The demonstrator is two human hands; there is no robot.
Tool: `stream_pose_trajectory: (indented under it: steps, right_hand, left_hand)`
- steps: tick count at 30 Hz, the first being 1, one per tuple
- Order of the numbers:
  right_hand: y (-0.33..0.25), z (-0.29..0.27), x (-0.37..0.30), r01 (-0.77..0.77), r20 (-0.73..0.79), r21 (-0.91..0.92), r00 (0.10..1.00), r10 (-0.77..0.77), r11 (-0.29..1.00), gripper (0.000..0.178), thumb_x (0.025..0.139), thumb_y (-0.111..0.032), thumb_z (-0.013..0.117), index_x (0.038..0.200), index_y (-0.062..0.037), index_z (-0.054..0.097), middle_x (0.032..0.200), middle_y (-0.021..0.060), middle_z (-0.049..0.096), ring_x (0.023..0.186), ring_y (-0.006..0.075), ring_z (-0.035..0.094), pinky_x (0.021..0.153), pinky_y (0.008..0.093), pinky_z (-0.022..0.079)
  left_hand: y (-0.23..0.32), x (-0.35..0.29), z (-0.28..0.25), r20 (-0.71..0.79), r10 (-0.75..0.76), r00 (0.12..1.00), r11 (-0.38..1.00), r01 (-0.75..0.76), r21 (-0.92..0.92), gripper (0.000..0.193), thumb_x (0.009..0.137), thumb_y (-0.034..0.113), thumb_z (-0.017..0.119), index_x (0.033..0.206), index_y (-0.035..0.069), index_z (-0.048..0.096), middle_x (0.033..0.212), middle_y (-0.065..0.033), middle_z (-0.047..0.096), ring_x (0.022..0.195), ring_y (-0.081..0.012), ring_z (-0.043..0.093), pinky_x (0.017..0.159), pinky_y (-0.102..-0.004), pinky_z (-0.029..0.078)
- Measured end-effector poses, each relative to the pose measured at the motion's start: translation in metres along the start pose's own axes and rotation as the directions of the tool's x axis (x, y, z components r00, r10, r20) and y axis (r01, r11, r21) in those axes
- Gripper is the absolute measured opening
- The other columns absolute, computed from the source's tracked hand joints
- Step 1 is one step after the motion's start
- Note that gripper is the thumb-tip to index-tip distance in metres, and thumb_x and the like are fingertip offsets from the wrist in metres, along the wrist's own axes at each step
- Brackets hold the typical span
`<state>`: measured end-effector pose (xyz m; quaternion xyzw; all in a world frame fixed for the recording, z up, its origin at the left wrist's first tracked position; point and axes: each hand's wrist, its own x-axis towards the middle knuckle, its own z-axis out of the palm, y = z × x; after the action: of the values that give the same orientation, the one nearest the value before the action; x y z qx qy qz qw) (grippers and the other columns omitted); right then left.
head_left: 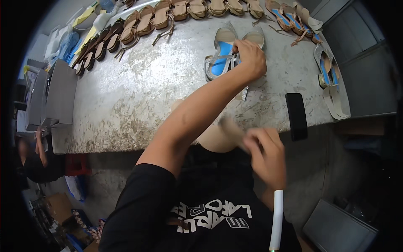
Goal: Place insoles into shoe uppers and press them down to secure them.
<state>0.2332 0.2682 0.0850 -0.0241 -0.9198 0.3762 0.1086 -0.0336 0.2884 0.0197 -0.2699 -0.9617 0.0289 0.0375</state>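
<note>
My left hand [251, 59] reaches far across the table, fingers curled onto one of two silver pointed-toe sandals. The left sandal of that pair [220, 50] shows a blue insole area and thin straps; my hand partly hides the other sandal [254, 38]. Close to the table's near edge, my right hand [266, 155] is closed round a motion-blurred brownish tool [233, 131] with a dark tip, which looks like a brush. Beneath that tip lies a beige, rounded insole-like piece [216, 140], partly covered by my left forearm.
A worn metal table [138, 92] carries several brown and tan sandals [145, 20] along its far edge. A black phone [297, 116] lies at the near right edge. Silver sandals [326, 67] and beige pieces [336, 103] lie farther right. Grey boxes [58, 92] stand left; another person [37, 155] is beyond.
</note>
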Motion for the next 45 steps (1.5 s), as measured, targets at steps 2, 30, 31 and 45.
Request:
stream_pose_trajectory:
  steps: [2, 30, 31, 45]
  right_hand:
    - [-0.006, -0.019, -0.049, 0.043, -0.222, 0.348, 0.974, 0.038, 0.936, 0.021, 0.094, -0.008, 0.067, 0.111, 0.0001, 0.057, 0.112, 0.0182, 0.059, 0.078, 0.0250, 0.059, 0.074, 0.0375, 0.053]
    - [-0.066, 0.084, 0.010, 0.491, 0.080, 0.178, 0.857, -0.510, 0.853, 0.041, 0.067, -0.008, 0.085, 0.094, -0.0026, 0.054, 0.096, 0.0182, 0.065, 0.068, 0.0303, 0.065, 0.060, 0.0396, 0.051]
    - [-0.063, 0.084, 0.011, 0.495, 0.080, 0.194, 0.852, -0.517, 0.847, 0.042, 0.068, -0.008, 0.086, 0.095, -0.0022, 0.054, 0.099, 0.0197, 0.066, 0.067, 0.0307, 0.065, 0.060, 0.0399, 0.052]
    - [-0.051, 0.051, 0.033, -0.057, 0.328, 0.158, 0.945, 0.002, 0.986, 0.046, 0.077, 0.006, 0.075, 0.121, 0.0105, 0.067, 0.100, 0.0248, 0.073, 0.084, 0.0292, 0.073, 0.077, 0.0332, 0.056]
  left_hand:
    - [-0.010, -0.002, 0.011, -0.030, -0.053, 0.998, 0.998, 0.053, 0.020, 0.061, 0.090, 0.048, 0.065, 0.131, 0.002, 0.064, 0.130, -0.0246, 0.057, 0.113, -0.0415, 0.055, 0.091, -0.0614, 0.040]
    - [-0.169, -0.341, -0.078, -0.029, -0.195, 0.980, -0.378, -0.102, -0.920, 0.044, 0.111, 0.017, 0.038, 0.144, -0.011, 0.039, 0.124, -0.0279, 0.065, 0.116, -0.0376, 0.067, 0.101, -0.0482, 0.055]
    - [-0.165, -0.340, -0.073, -0.022, -0.303, 0.953, -0.422, -0.155, -0.893, 0.043, 0.112, 0.017, 0.038, 0.144, -0.012, 0.039, 0.120, -0.0271, 0.066, 0.111, -0.0368, 0.069, 0.097, -0.0485, 0.057]
    - [-0.245, -0.245, 0.017, 0.085, -0.235, 0.968, 0.047, 0.099, -0.994, 0.072, 0.110, 0.053, 0.023, 0.146, -0.005, 0.044, 0.136, -0.0215, 0.060, 0.133, -0.0293, 0.053, 0.113, -0.0439, 0.041]
